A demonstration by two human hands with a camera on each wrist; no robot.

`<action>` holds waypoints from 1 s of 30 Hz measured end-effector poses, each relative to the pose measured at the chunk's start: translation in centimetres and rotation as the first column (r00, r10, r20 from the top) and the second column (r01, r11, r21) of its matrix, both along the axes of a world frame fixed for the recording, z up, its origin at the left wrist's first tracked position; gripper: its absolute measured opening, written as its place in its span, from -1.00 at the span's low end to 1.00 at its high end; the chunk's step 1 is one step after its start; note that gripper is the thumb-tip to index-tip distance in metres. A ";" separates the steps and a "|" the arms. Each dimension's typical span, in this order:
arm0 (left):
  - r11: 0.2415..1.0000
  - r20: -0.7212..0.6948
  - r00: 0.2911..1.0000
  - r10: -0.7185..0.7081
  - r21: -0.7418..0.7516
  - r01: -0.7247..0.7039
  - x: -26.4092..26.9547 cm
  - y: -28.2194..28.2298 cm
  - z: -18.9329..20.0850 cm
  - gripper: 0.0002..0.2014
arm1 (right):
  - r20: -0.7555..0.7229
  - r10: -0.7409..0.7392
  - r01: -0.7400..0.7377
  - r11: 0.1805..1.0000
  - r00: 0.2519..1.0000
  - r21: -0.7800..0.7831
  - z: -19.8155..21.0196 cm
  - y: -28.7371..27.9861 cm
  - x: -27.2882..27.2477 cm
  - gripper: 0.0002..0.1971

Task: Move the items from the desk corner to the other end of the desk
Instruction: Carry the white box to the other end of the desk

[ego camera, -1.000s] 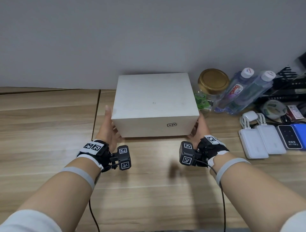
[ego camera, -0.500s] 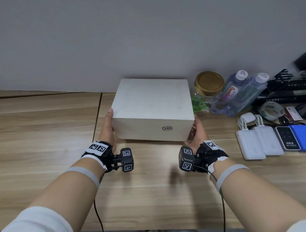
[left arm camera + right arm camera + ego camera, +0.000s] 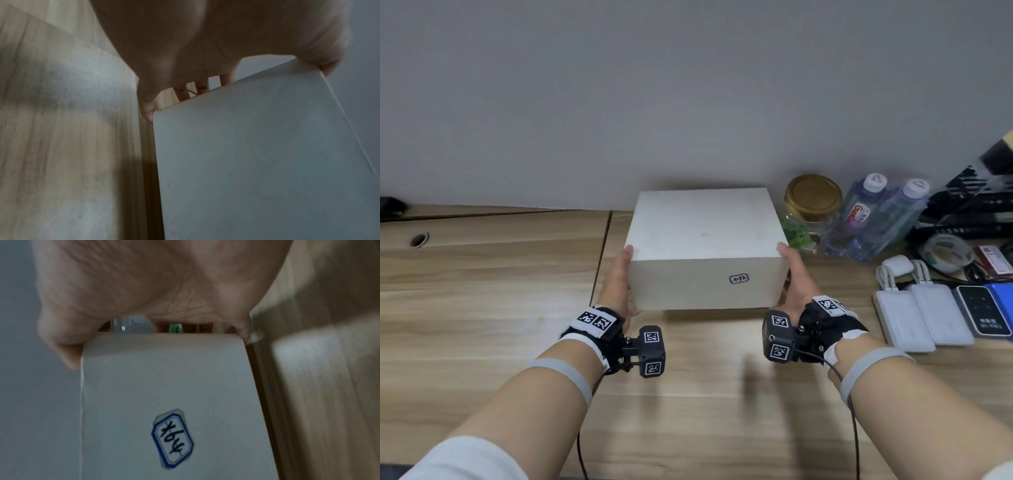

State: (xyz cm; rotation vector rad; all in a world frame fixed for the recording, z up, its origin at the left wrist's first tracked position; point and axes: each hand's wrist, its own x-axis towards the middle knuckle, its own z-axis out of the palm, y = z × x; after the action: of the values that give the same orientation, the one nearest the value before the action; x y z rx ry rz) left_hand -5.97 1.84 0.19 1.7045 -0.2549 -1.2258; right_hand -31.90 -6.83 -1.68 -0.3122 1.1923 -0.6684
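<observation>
Box (image 3: 703, 246) near desk (image 3: 482, 291) back edge, clamped between left hand (image 3: 616, 284) and right hand (image 3: 792, 281); thumbs on top edge, fingers round the end faces. Long axis across, hands equally near. Bottles (image 3: 873, 216) just right; free desk lies left.

Matt white cardboard box (image 3: 703, 236), wood-grain desk (image 3: 482, 274)
</observation>
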 end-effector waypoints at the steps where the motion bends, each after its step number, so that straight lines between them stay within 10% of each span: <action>1: 1.000 0.011 1.000 -0.006 0.006 0.006 0.4 0.3 0.2 -0.70 | 0.002 0.005 -0.005 1.000 1.000 0.001 0.0 0.1 0.3 -0.64; 17: 0.955 0.087 0.952 0.295 -0.035 -0.293 13.6 15.4 5.0 -0.59 | -0.038 0.332 -0.333 0.943 0.942 -0.015 3.1 8.7 16.2 -0.47; 30: 0.872 0.037 0.878 0.478 -0.143 -0.468 30.6 37.3 6.1 -0.55 | -0.115 0.555 -0.567 0.813 0.824 -0.133 6.9 26.4 35.3 -0.34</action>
State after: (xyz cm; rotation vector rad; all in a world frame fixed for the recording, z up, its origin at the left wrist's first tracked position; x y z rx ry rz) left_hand 24.60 39.09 6.28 1.5750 0.0452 -0.7664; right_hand 3.45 19.59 5.25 -0.7998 1.0379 -0.2297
